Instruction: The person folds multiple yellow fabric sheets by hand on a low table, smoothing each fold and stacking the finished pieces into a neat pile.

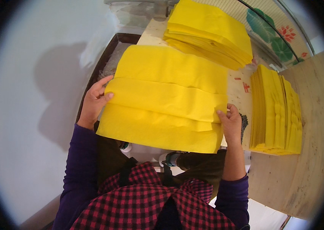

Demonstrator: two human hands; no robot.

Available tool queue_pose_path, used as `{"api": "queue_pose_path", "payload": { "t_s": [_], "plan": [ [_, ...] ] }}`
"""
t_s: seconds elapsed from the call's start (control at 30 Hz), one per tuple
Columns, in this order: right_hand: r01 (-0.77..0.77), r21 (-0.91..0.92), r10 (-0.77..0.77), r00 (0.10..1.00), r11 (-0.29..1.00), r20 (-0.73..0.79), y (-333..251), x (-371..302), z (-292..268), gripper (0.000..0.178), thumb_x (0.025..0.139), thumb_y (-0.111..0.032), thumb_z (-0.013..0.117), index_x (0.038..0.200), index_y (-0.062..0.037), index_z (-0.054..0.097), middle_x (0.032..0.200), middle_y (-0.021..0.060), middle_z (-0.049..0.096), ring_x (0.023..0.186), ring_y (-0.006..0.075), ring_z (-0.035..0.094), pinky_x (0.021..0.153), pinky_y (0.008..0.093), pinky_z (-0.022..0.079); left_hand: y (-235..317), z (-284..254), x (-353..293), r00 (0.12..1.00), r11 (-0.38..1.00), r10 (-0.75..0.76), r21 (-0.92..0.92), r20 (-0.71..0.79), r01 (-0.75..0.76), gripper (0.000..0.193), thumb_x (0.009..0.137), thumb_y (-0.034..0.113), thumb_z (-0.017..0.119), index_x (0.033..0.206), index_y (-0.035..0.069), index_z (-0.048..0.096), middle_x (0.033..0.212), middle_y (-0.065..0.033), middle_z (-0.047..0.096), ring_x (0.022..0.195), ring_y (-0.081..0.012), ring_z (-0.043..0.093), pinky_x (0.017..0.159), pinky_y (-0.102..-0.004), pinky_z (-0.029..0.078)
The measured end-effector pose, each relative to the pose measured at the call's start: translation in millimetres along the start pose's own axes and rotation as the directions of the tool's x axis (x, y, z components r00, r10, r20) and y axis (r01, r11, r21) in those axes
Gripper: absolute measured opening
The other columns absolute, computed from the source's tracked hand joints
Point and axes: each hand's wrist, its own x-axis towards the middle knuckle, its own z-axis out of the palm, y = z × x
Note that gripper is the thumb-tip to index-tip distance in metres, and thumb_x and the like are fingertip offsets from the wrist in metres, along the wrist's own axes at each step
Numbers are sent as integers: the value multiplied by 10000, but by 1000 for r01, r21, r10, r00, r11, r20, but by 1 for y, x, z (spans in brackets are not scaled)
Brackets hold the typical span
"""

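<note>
A wide yellow fabric sheet [162, 96], with folds running across its middle, is stretched between my two hands. My left hand [96, 99] pinches its left edge, thumb on top and fingers partly behind. On the right edge, my right hand [231, 120] grips the sheet between thumb and fingers. The sheet's near edge hangs over my lap. Just beyond it a thick stack of yellow fabric sheets [211, 32] lies on the pale wooden table [236, 90]. Another yellow stack [277, 111] stands to the right of my right hand.
A white wall [35, 50] rises close on my left. Beside the table is a dark-rimmed box [114, 50] with clear plastic in it. A wooden board [315, 126] borders the right side. Behind the stacks hangs a ribbed panel with painted flowers [273, 30].
</note>
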Motion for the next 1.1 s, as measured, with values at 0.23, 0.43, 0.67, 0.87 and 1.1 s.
{"api": "queue_pose_path", "payload": {
  "t_s": [0.23, 0.43, 0.67, 0.87, 1.1],
  "plan": [
    [9, -141, -23, 994, 990, -104, 2, -4, 1, 413, 875, -49, 664, 1252, 8, 507, 774, 75, 677, 673, 85, 611, 597, 237, 469, 0, 2, 2, 1000, 999, -10, 32, -20, 10, 440, 894, -37, 572, 1326, -5, 495, 1157, -93, 651, 1040, -142, 611, 912, -262, 469],
    [58, -163, -84, 985, 985, -154, 7, -9, 3, 451, 862, -28, 673, 1279, -2, 505, 659, -3, 536, 580, 68, 467, 548, 228, 399, -9, 1, 5, 998, 995, 34, 95, -59, -28, 411, 903, -37, 565, 1310, -4, 517, 1166, -88, 643, 1025, -140, 612, 913, -264, 474],
    [105, -74, -116, 978, 992, -175, 10, -11, 7, 454, 840, 6, 686, 1263, -21, 523, 664, -36, 401, 613, 66, 375, 562, 221, 340, -9, 6, 7, 997, 998, 54, -27, -64, -56, 344, 915, -21, 571, 1258, 3, 563, 1105, -52, 641, 976, -107, 600, 880, -239, 468],
    [75, -245, -115, 981, 967, -154, 1, -14, 5, 456, 837, 22, 682, 1261, -31, 522, 667, -47, 389, 604, 67, 361, 559, 217, 328, -1, 12, 8, 986, 996, 48, -63, -157, -59, 259, 958, 38, 537, 1210, 4, 590, 1011, -37, 649, 904, -85, 593, 826, -229, 470],
    [85, -178, -113, 982, 980, -152, 5, -13, 6, 456, 833, 28, 680, 1257, -33, 523, 674, -45, 384, 612, 62, 358, 570, 211, 323, -6, 10, 12, 989, 999, 22, 28, -149, -18, 205, 952, 23, 527, 1140, 21, 607, 955, -15, 630, 860, -69, 574, 790, -209, 455]
  ]
}}
